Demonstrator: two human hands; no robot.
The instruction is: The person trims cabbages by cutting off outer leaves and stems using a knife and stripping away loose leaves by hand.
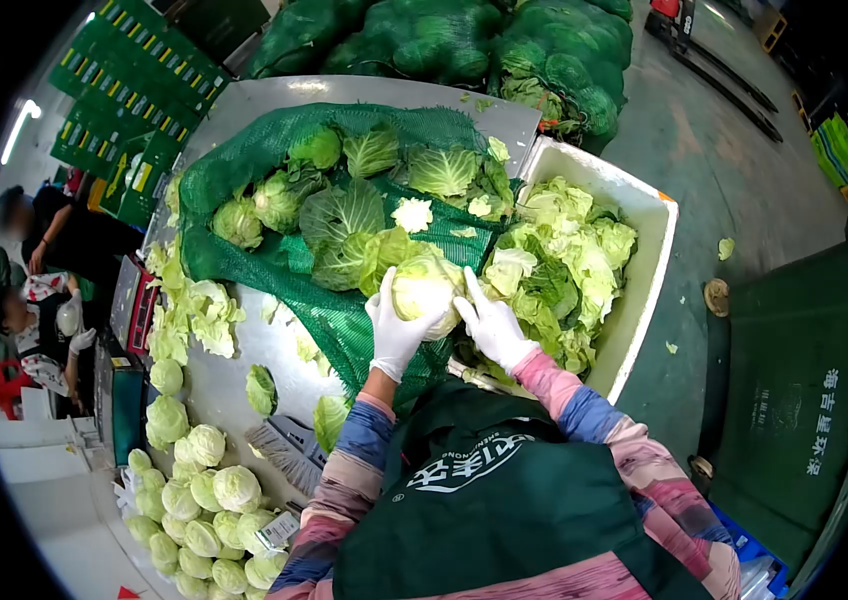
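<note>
A pale green cabbage point(425, 290) sits between my gloved hands, over the green mesh bag point(314, 275). My left hand point(400, 328) is curled round its left and lower side. On the right side, the thumb and fingers of my right hand point(493, 326) press against the cabbage. Beyond it, loose dark outer leaves point(341, 222) and several more cabbages point(238, 222) lie on the mesh. A cut white stem piece point(412, 214) rests among them. Close to my right hand, a white foam box point(652, 270) holds a heap of stripped leaves point(569, 265).
Trimmed cabbages point(204, 510) are piled at the lower left, near a brush point(289, 452). Leaf scraps point(209, 317) litter the metal table point(229, 385). Full mesh sacks point(424, 42) stand behind, a green bin point(794, 400) at right. Two people point(49, 320) work at far left.
</note>
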